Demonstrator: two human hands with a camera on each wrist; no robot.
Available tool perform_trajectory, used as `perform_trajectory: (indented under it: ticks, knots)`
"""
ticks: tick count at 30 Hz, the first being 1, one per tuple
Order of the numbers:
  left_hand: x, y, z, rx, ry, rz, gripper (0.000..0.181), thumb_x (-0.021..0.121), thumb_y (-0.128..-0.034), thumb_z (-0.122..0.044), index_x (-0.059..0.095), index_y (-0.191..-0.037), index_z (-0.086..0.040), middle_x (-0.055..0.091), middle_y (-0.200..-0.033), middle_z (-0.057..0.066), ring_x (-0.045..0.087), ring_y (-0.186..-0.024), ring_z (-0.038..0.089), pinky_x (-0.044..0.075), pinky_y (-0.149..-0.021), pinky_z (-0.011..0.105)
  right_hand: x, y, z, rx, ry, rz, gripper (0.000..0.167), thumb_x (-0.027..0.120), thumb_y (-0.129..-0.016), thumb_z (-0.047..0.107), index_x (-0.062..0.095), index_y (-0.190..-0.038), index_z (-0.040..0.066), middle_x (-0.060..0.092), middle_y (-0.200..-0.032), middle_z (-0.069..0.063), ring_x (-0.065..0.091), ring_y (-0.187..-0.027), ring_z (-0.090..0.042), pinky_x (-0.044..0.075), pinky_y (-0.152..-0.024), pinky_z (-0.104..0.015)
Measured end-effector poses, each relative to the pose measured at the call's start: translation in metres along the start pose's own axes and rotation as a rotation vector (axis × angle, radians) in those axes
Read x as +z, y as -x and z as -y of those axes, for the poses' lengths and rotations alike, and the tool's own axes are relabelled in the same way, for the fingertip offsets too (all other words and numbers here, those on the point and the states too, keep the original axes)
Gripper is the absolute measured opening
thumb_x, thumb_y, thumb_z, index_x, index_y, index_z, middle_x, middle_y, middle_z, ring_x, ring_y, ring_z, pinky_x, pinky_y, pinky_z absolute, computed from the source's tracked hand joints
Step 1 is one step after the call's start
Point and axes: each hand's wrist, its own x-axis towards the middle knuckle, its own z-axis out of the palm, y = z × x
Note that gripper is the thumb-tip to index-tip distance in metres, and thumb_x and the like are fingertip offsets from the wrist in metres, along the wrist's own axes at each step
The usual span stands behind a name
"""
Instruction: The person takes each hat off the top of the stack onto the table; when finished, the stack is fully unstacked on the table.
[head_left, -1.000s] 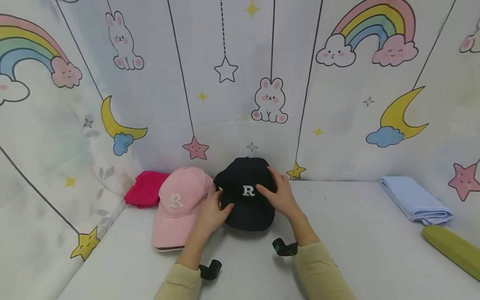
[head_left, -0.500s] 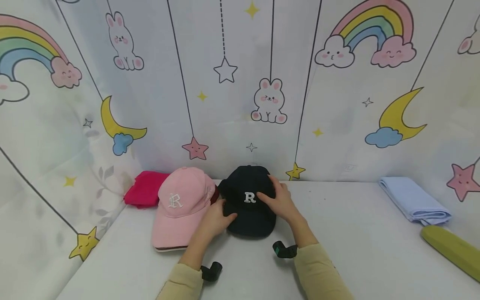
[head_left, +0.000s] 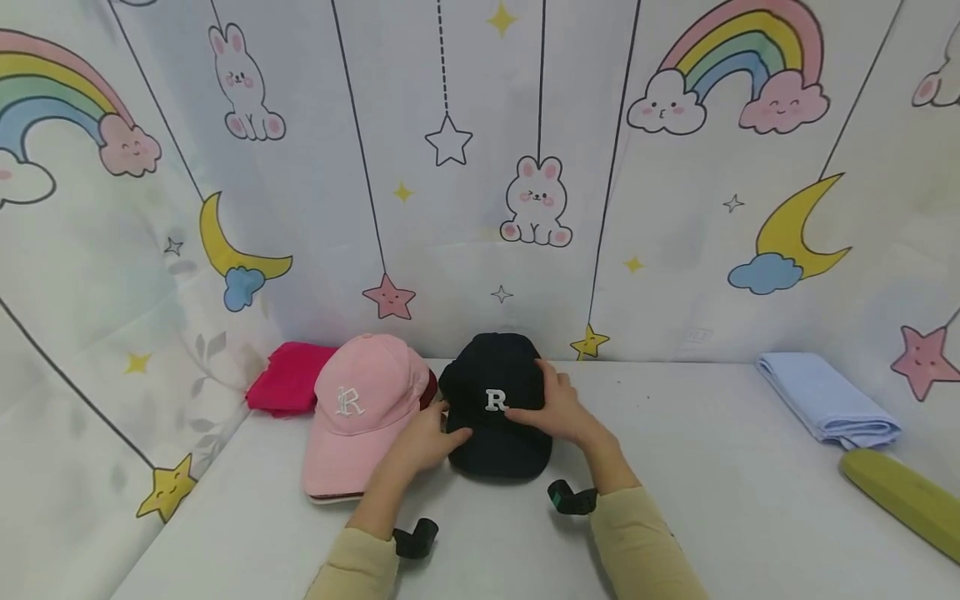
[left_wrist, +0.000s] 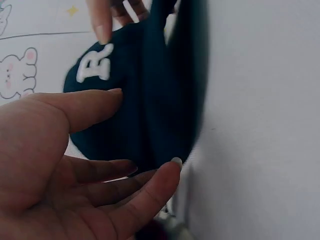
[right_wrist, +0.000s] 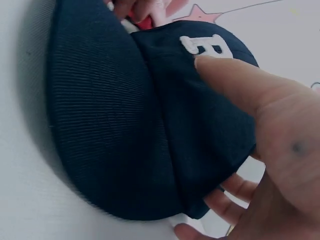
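Note:
A dark cap [head_left: 498,450] with a white letter R stands on the white table beside a pink cap [head_left: 367,383], brim toward the viewer. My left hand [head_left: 425,437] holds its left side, thumb across the front; in the left wrist view the thumb [left_wrist: 95,107] lies on the cloth and the fingers curl at the edge. On the other side my right hand [head_left: 562,408] grips the cap, its thumb by the letter. In the right wrist view that thumb [right_wrist: 230,80] presses the front, and several fingers reach round the side.
Behind the pink cap lies a folded red cloth [head_left: 291,379]. At the right are a folded light blue cloth [head_left: 828,400] and a long green object [head_left: 903,504]. A patterned backdrop [head_left: 480,250] rises behind the table [head_left: 697,467].
The dark cap has come down and slightly toward the viewer, with both hands on it. My right thumb has slid lower, below the letter's edge. The pink cap has stayed in place.

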Motion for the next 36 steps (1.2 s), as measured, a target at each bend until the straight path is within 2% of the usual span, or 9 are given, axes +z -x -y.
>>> perform_trajectory:
  ticks: [4,8,11,15,18,24,30,36]
  knots:
    - [-0.012,0.005,-0.002,-0.025,0.035,0.009,0.059,0.070,-0.0945,-0.033,0.054,-0.137,0.004,0.063,-0.127,0.020,0.064,-0.110,0.032,0.052,-0.093,0.050,0.005,0.001,0.001,-0.007,0.031,0.001,0.115,0.087,-0.075,0.042,0.015,-0.159,0.011,0.028,-0.142,-0.031,0.031,-0.130,-0.049,0.040,-0.100,-0.066]
    - [-0.026,0.010,-0.005,-0.006,0.066,-0.022,0.053,0.071,-0.0945,-0.033,0.058,-0.136,-0.001,0.064,-0.122,0.013,0.062,-0.102,0.025,0.055,-0.087,0.044,0.008,0.002,0.001,-0.009,0.042,-0.034,0.117,0.091,-0.072,0.035,0.015,-0.157,0.011,0.028,-0.139,-0.030,0.031,-0.127,-0.048,0.041,-0.099,-0.066]
    - [-0.035,0.013,-0.007,0.031,0.080,-0.068,0.048,0.072,-0.0945,-0.028,0.060,-0.133,-0.002,0.065,-0.115,0.010,0.061,-0.099,0.024,0.056,-0.086,0.041,0.011,0.001,0.000,0.000,0.053,-0.053,0.115,0.091,-0.073,0.036,0.016,-0.157,0.012,0.028,-0.140,-0.029,0.030,-0.128,-0.047,0.040,-0.101,-0.064]
    - [-0.048,0.018,-0.010,0.059,0.120,-0.118,0.047,0.073,-0.0937,-0.024,0.059,-0.134,-0.004,0.064,-0.120,0.012,0.061,-0.105,0.028,0.057,-0.085,0.040,0.014,-0.002,-0.002,0.002,0.045,-0.070,0.113,0.090,-0.075,0.036,0.017,-0.157,0.013,0.029,-0.140,-0.028,0.029,-0.129,-0.046,0.039,-0.103,-0.063]
    - [-0.057,0.022,-0.013,0.075,0.142,-0.155,0.052,0.074,-0.0928,-0.024,0.055,-0.139,-0.008,0.061,-0.128,0.012,0.060,-0.111,0.030,0.058,-0.085,0.040,0.016,-0.002,-0.001,-0.001,0.039,-0.084,0.113,0.091,-0.075,0.035,0.017,-0.157,0.013,0.029,-0.139,-0.028,0.029,-0.129,-0.045,0.040,-0.102,-0.062]
    - [-0.072,0.029,-0.017,0.097,0.177,-0.211,0.062,0.074,-0.0926,-0.024,0.046,-0.147,-0.012,0.057,-0.134,0.012,0.059,-0.113,0.030,0.057,-0.087,0.043,0.018,-0.004,-0.002,-0.016,0.041,-0.107,0.113,0.090,-0.075,0.036,0.016,-0.156,0.012,0.029,-0.138,-0.028,0.029,-0.129,-0.044,0.041,-0.102,-0.062]
    - [-0.081,0.035,-0.018,0.153,0.180,-0.243,0.070,0.074,-0.0923,-0.023,0.039,-0.152,-0.011,0.051,-0.142,0.014,0.058,-0.117,0.034,0.055,-0.091,0.047,0.020,-0.007,-0.005,-0.018,0.044,-0.123,0.113,0.090,-0.076,0.037,0.015,-0.156,0.011,0.028,-0.140,-0.028,0.029,-0.129,-0.045,0.040,-0.103,-0.061]
    - [-0.089,0.040,-0.014,0.154,0.177,-0.256,0.076,0.075,-0.0918,-0.029,0.035,-0.155,-0.014,0.045,-0.148,0.014,0.052,-0.124,0.036,0.054,-0.092,0.051,0.022,-0.010,-0.006,-0.021,0.046,-0.140,0.112,0.089,-0.076,0.038,0.015,-0.157,0.012,0.027,-0.141,-0.028,0.029,-0.130,-0.044,0.041,-0.102,-0.061]
